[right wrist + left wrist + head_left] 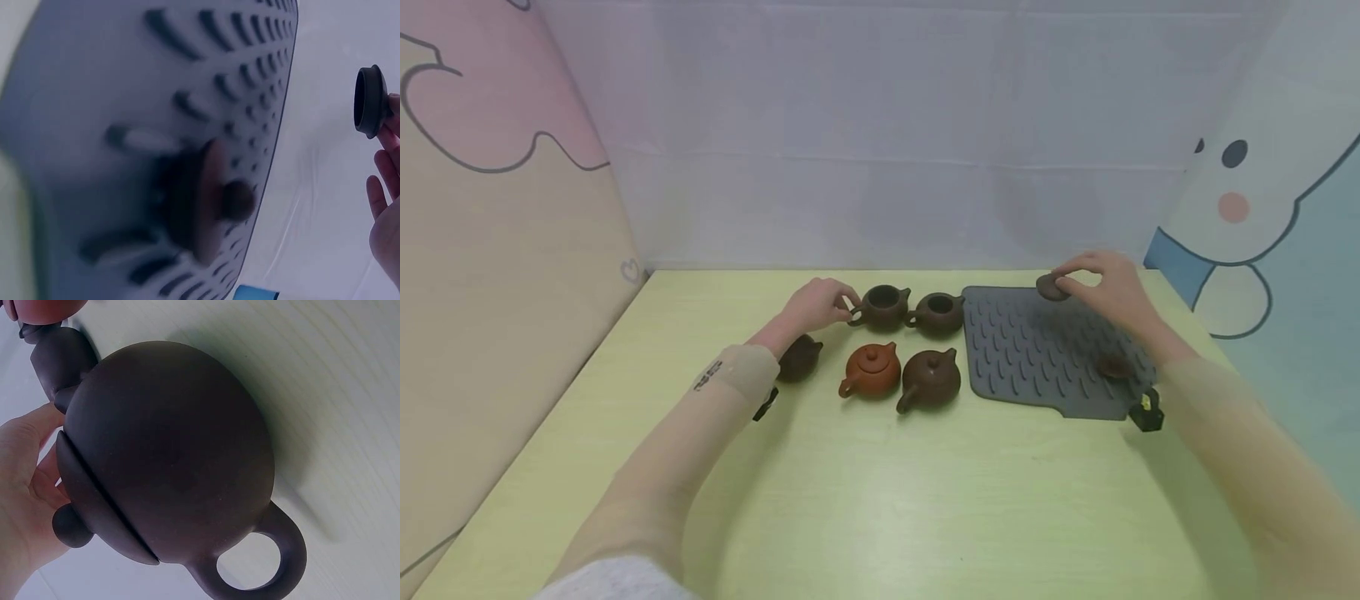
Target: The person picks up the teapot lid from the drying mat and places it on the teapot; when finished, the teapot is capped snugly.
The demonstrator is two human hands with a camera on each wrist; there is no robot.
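Note:
My right hand (pixel 1101 287) pinches a dark brown teapot lid (pixel 1051 287) by its knob, held up over the far part of the grey ridged mat (pixel 1011 350). In the right wrist view the lid (pixel 373 100) is turned on its side, hollow face leftward. My left hand (pixel 816 307) is at the back row, finger and thumb pinching the handle of a lidless dark teapot (pixel 882 310). Most of that hand is hidden in the left wrist view by a nearer lidded dark teapot (pixel 169 450), which stands by my left wrist.
Another lidless dark teapot (pixel 940 315) stands just right of the gripped one. In front are a reddish lidded teapot (pixel 874 373) and a brown lidded teapot (pixel 932 382). A second lid (pixel 212 200) lies knob up on the mat. White cloth hangs behind the table.

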